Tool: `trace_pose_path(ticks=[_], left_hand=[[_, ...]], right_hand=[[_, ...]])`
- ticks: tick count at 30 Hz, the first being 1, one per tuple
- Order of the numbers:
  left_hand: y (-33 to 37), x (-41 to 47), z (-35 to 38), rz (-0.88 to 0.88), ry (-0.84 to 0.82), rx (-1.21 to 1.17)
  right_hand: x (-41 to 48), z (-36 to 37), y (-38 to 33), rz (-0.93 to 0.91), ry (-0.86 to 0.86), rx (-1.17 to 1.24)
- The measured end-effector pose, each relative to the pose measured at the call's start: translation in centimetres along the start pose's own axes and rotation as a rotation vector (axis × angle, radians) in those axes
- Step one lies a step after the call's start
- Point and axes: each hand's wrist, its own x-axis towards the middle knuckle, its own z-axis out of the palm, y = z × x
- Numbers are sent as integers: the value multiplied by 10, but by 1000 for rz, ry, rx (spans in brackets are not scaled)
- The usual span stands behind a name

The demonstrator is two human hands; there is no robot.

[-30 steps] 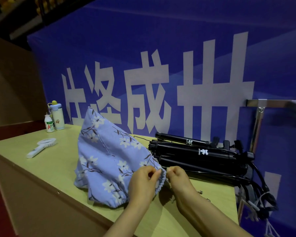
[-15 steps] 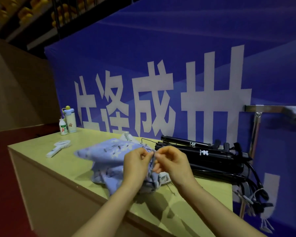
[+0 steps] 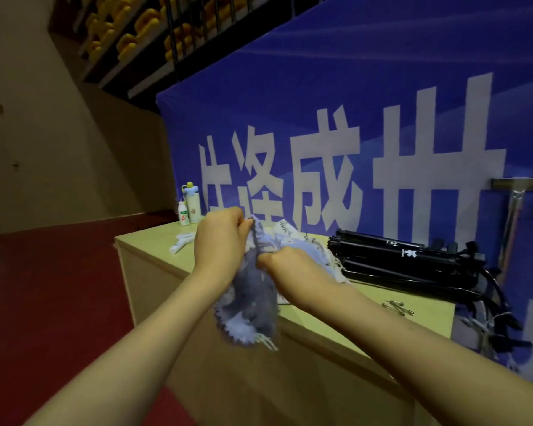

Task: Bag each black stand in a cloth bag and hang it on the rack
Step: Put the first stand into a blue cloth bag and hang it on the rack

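Blue flowered cloth, a soft drawstring bag [image 3: 253,305], hangs bunched between both hands, just left of the pile of black folded stands [image 3: 397,256] and raised off the pale wooden bench [image 3: 366,298] that carries the pile. The left grip [image 3: 220,238] pinches the gathered rim high up. The right grip [image 3: 285,264] pinches the fabric lower, on the side nearer the pile, fingers curled into the cloth. The stands lie flat with their long axes running left to right, one set of ends pointing toward the bag. That makes the right grip the closer one. Blur hides which way the bag's mouth faces; I judge it must open rightward, in line with that axis. A chrome rack [image 3: 516,207] rises just right of the pile.
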Motion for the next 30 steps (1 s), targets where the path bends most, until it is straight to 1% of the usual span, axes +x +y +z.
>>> trace_pose_path(ticks=[3,5,7,9,12,13,14,16,18,19,20,21,22,23,25,26,27,30], left_hand=[[-2,0,-23,38,-49,122],[0,1,-28,63,-109,177],[1,0,-25,57,-171,193],[-3,-4,-16,23,-205,154],[-10,-12,6,-30,-277,65],[-9,-15,14,-46,-315,41],[-8,-17,21,-60,-351,23],[-2,-21,39,-67,-406,-19],[8,-24,53,-71,-454,-40],[13,-25,59,-75,-481,-59],[18,-27,67,-81,-510,-92],[21,-28,72,-99,-534,-133],[23,-29,77,-125,-552,-177],[26,-30,81,-148,-571,-219],[30,-32,89,-159,-613,-273],[33,-35,92,-155,-639,-291],[37,-35,92,-147,-653,-302],[50,-44,97,-119,-712,-347]], right_hand=[[-2,8,-9,64,-113,17],[0,11,-12,169,-180,32],[1,11,-12,311,-263,202],[0,10,-5,420,-299,400],[-12,3,8,498,-285,606],[-17,-2,12,494,-243,611],[-22,-7,15,470,-175,543],[-32,-22,21,380,-72,276],[-41,-37,21,245,-69,-15],[-43,-38,25,219,-83,-75],[-47,-39,27,216,-57,-90],[-49,-36,31,249,-23,-51],[-51,-35,34,311,2,87],[-54,-32,39,393,-23,296],[-62,-25,41,510,-230,678],[-67,-19,41,519,-330,726],[-66,-10,44,505,-383,675],[-69,21,44,505,-446,432]])
